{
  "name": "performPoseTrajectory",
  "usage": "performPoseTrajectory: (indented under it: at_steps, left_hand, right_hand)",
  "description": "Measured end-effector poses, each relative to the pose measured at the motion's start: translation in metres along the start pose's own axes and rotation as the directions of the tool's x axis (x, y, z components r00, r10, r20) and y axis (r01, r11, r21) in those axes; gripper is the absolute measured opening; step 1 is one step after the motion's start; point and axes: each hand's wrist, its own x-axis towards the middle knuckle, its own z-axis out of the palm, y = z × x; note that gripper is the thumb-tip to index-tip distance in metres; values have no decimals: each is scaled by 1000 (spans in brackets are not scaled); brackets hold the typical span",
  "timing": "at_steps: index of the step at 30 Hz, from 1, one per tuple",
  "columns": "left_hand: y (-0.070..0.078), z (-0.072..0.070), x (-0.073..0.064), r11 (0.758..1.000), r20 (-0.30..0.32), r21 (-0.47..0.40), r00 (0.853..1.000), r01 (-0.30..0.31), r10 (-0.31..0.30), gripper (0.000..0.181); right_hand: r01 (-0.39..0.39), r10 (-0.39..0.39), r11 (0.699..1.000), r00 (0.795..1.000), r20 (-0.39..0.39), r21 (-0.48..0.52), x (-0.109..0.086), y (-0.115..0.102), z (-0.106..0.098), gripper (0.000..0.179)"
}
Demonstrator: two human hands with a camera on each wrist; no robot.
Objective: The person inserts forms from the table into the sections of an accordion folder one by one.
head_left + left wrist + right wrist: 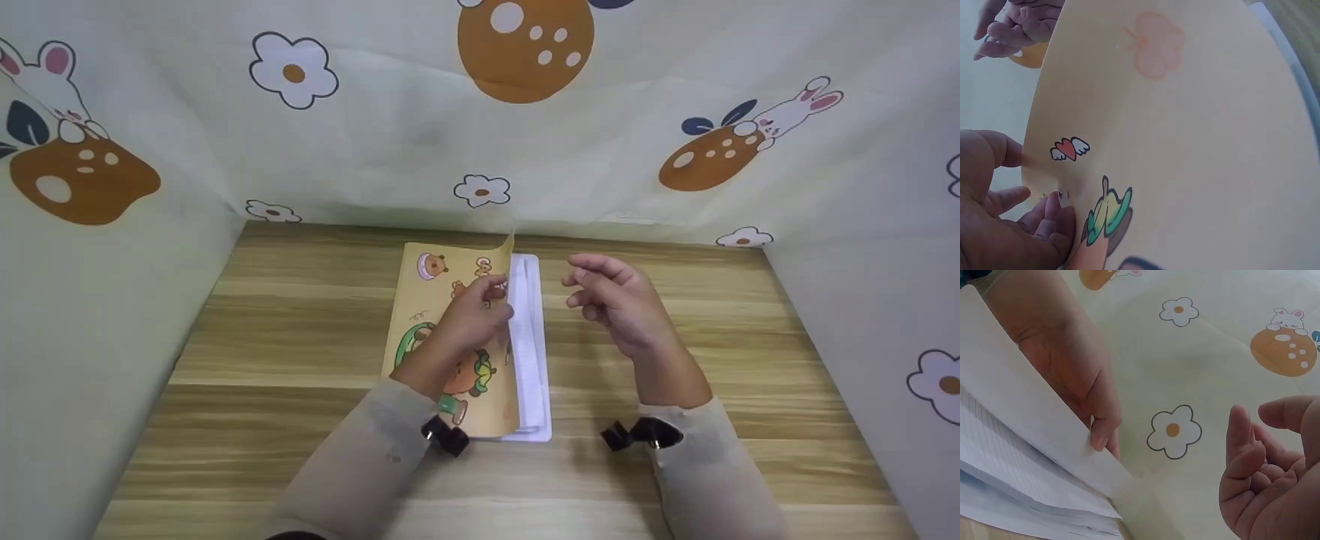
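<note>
A notebook with a tan cartoon cover (431, 296) lies on the table, its right edge bent upward. My left hand (476, 319) pinches that raised edge; in the right wrist view its thumb (1100, 433) lies over the white inner side of the cover (1027, 365). Ruled white pages (1010, 450) show beneath. To the right of the notebook, my right hand (622, 307) hovers apart from it, fingers loosely curled around nothing. The left wrist view has the cover's outside (1202, 140) up close, with a winged heart and a faint pink butterfly shape.
The wood-grain table (292, 315) extends to both sides of the notebook. Pale fabric walls (390, 135) printed with flowers, rabbits and orange fruit stand along the back, left and right. Each sleeve carries a small black wrist mount (446, 436).
</note>
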Motion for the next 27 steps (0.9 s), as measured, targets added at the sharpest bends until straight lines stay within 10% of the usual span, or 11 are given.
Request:
performPoseTrajectory:
  at_steps: [14, 22, 27]
  left_hand:
    - [-2, -4, 4, 998, 56, 19, 997, 53, -54, 58]
    - [8, -19, -1, 994, 84, -110, 996, -25, 34, 57]
    - [29, -37, -14, 988, -19, -105, 994, -111, 110, 48]
  right_hand:
    - [-5, 5, 1000, 1000, -3, -13, 3, 0, 1, 24]
    - [42, -49, 993, 997, -58, -111, 2, -4, 0, 20]
    - [92, -119, 968, 988, -101, -234, 1, -10, 2, 20]
